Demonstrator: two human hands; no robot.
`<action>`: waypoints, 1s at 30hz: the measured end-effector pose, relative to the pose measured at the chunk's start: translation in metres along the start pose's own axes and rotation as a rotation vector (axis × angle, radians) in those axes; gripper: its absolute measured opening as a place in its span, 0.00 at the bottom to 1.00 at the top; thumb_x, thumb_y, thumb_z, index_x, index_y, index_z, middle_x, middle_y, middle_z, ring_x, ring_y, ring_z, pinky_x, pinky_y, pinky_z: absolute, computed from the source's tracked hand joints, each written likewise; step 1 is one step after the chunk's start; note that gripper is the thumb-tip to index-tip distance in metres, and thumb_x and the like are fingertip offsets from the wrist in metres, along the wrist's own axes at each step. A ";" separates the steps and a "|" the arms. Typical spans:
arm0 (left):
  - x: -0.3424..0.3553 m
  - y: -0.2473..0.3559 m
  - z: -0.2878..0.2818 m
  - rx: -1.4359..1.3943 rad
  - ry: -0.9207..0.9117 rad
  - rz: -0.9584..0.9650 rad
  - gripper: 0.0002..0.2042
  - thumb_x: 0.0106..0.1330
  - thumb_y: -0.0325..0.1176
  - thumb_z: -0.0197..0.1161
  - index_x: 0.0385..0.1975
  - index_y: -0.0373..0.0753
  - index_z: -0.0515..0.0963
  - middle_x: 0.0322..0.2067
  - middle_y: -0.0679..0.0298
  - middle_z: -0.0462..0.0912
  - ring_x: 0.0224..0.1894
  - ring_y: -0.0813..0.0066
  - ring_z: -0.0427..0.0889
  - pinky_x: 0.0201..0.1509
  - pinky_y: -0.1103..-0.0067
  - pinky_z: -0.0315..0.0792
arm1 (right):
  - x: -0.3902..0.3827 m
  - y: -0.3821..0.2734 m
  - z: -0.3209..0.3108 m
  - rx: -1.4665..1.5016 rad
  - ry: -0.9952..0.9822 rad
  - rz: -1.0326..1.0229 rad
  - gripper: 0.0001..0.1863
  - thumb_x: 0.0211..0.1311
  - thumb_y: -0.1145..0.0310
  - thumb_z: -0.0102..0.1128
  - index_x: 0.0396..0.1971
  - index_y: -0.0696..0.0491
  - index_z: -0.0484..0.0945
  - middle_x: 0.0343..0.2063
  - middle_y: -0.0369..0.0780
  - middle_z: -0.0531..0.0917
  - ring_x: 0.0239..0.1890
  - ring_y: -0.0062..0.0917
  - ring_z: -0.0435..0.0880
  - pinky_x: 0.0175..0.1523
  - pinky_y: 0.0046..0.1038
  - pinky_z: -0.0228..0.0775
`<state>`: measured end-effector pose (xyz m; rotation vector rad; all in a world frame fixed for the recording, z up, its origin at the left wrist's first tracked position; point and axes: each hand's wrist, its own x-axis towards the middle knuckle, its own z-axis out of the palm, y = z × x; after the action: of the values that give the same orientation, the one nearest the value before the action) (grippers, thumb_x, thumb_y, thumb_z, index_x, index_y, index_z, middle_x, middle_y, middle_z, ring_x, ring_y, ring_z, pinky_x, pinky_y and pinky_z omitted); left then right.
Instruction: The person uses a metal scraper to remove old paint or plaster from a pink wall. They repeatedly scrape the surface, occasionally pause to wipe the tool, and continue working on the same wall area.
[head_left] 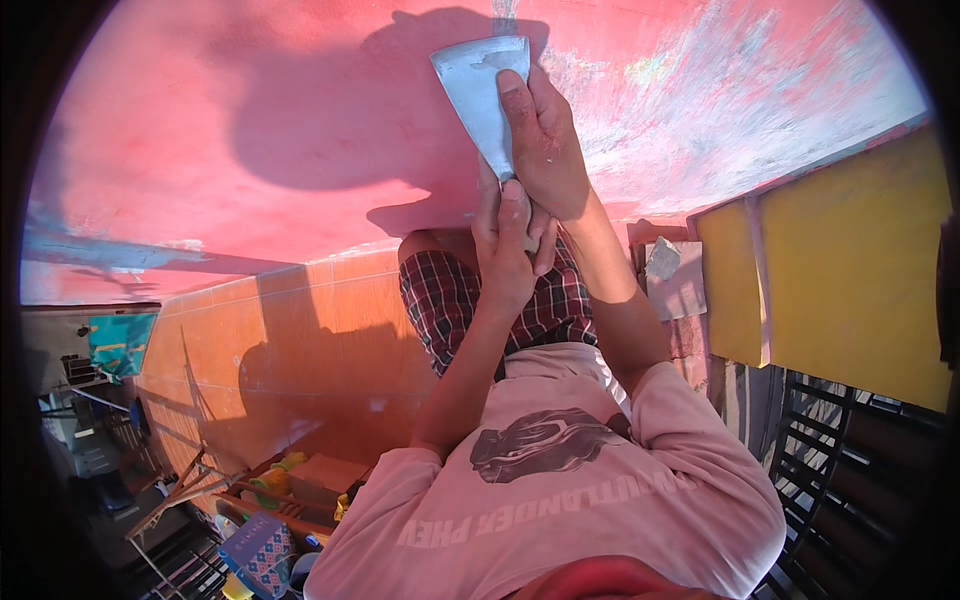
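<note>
A putty knife (472,85) with a wide flared blade is held up before the pink wall, blade end away from me. Pale bluish-white filler or glare covers its face, with a greyer patch near the broad edge. My left hand (508,245) is closed around the handle end, just below the narrow neck of the blade. Higher up, my right hand (550,150) grips the blade's right side, its thumb lying on the face near the broad edge. The handle is mostly hidden by my fingers.
The pink wall (330,110) carries whitish smears (730,90) at the right. Orange tiles (330,300) run below it. A yellow panel (850,270) and a dark metal grille (840,440) stand right. A cardboard box (328,478) and a patterned blue box (258,552) lie lower left.
</note>
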<state>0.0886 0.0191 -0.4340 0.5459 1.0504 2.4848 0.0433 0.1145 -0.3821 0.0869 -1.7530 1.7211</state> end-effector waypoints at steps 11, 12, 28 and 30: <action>0.000 -0.014 -0.007 0.024 -0.043 -0.014 0.25 0.82 0.41 0.41 0.76 0.49 0.50 0.24 0.67 0.64 0.11 0.82 0.63 0.11 0.87 0.60 | -0.007 0.007 -0.008 -0.110 0.034 0.163 0.17 0.80 0.59 0.43 0.42 0.59 0.74 0.24 0.38 0.76 0.28 0.22 0.72 0.37 0.29 0.67; 0.001 -0.014 -0.007 0.007 -0.006 -0.040 0.25 0.82 0.41 0.41 0.76 0.49 0.50 0.24 0.67 0.64 0.11 0.82 0.63 0.11 0.87 0.60 | -0.006 0.007 -0.007 -0.098 0.041 0.143 0.17 0.80 0.59 0.43 0.41 0.59 0.74 0.24 0.38 0.75 0.28 0.22 0.71 0.37 0.29 0.67; 0.006 0.001 0.008 0.042 0.012 -0.054 0.26 0.81 0.42 0.40 0.75 0.46 0.49 0.25 0.65 0.66 0.11 0.82 0.61 0.11 0.87 0.60 | 0.003 -0.005 -0.007 -0.097 0.037 0.268 0.18 0.80 0.59 0.44 0.42 0.60 0.74 0.26 0.39 0.75 0.30 0.22 0.72 0.40 0.29 0.68; 0.006 0.002 0.008 0.038 0.026 -0.035 0.25 0.81 0.42 0.40 0.74 0.45 0.50 0.25 0.65 0.66 0.10 0.82 0.61 0.10 0.88 0.59 | 0.004 -0.006 -0.006 -0.072 0.040 0.178 0.17 0.80 0.60 0.44 0.42 0.60 0.74 0.26 0.39 0.75 0.30 0.24 0.72 0.40 0.31 0.68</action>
<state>0.0874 0.0259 -0.4261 0.5029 1.1095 2.4526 0.0457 0.1202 -0.3758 -0.1387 -1.8374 1.7686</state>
